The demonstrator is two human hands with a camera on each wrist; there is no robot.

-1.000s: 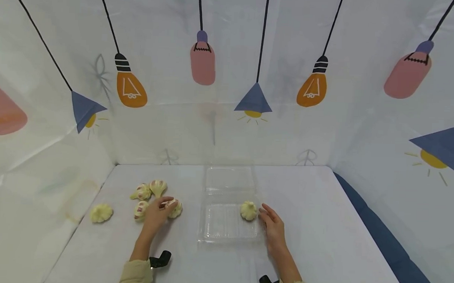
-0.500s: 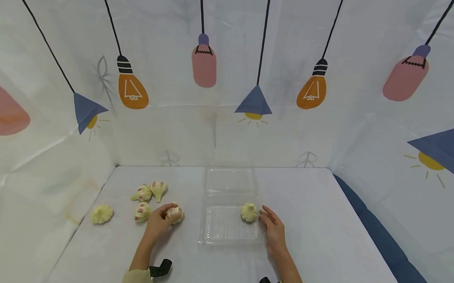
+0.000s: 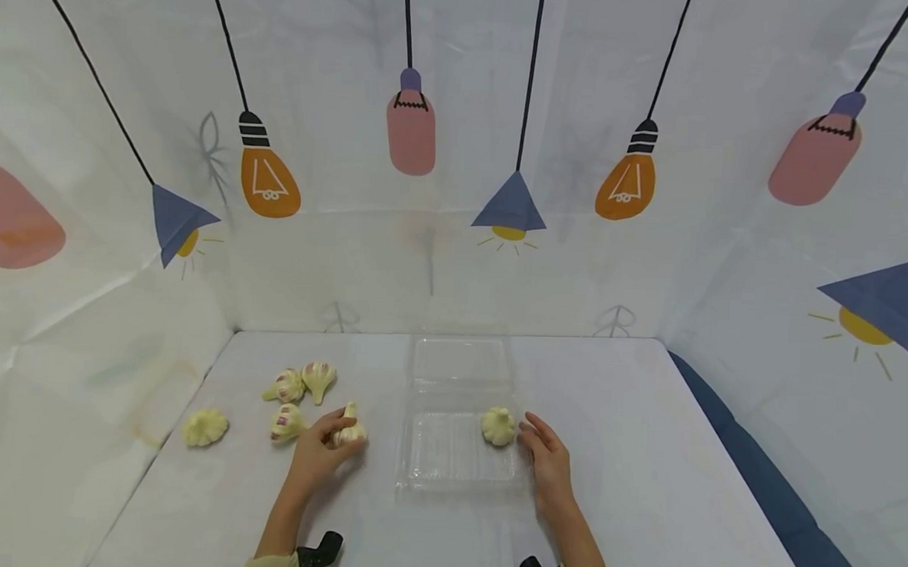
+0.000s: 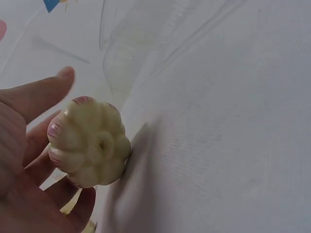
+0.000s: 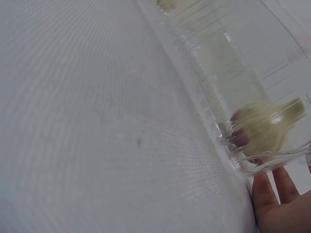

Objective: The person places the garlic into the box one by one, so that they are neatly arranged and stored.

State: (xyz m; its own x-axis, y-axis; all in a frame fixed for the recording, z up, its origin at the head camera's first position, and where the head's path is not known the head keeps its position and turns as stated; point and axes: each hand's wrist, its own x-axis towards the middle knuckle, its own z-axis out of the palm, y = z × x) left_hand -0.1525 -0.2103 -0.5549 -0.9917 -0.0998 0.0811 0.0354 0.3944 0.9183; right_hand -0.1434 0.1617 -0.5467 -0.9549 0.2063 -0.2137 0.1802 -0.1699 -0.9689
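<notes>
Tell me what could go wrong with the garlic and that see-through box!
The garlic bulb in the left hand might slip or roll: it is roundish, and the thumb stands apart from it in the left wrist view.
The clear plastic clamshell might slide if bumped, since it looks thin and the right hand is right beside it.
The bulb inside could roll, because it sits near one side with open space next to it.

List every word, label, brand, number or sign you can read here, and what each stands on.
None: no readable text in any view.
The garlic bulbs show only purple streaks.
The clear plastic container shows no legible lettering; any fine marks are too blurred to read.
The wall bears pictures of lamps, no words.
</notes>
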